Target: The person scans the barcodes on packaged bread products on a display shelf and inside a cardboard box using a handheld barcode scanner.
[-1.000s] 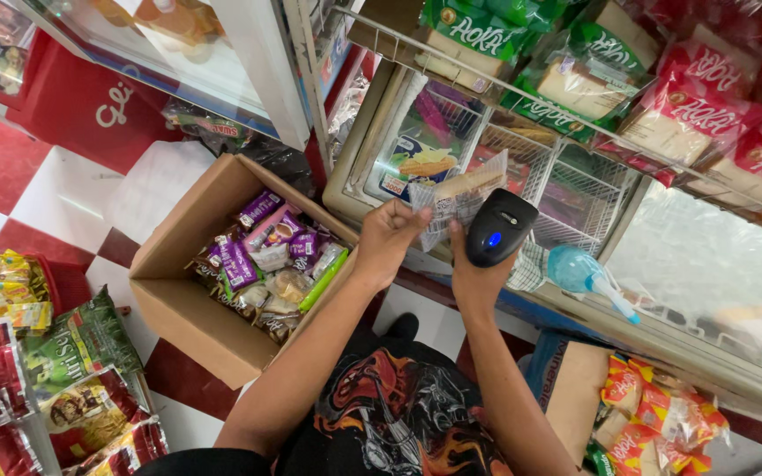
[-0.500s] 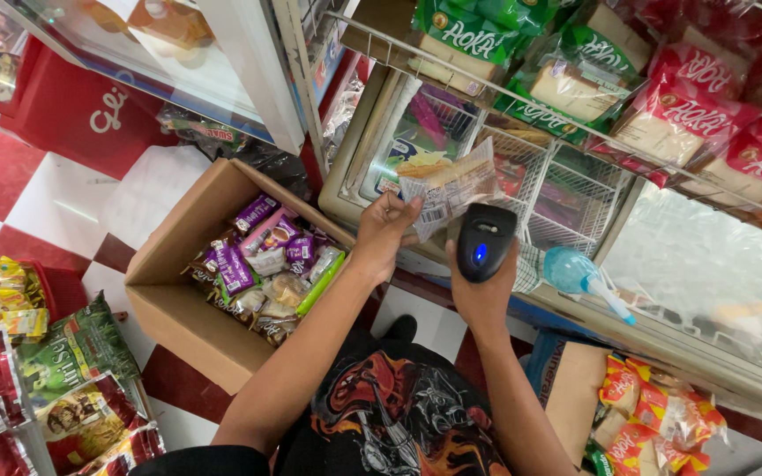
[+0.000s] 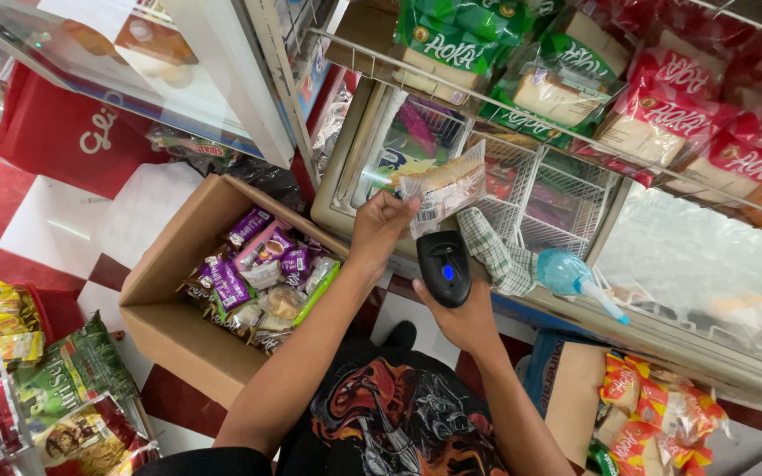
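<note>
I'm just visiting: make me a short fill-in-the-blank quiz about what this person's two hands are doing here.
1. The left hand holds up a clear plastic snack ____.
2. The right hand grips a black handheld ____ with a blue light.
3. The open brown cardboard box of wrapped snacks stands on the ____.

Missing words: packet; scanner; floor.

Black scanner (image 3: 444, 267) (blue light), checked cloth (image 3: 492, 252), red-white floor (image 3: 37, 225).

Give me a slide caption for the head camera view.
Left hand holds a clear snack packet above the black barcode scanner in the right hand.
</note>
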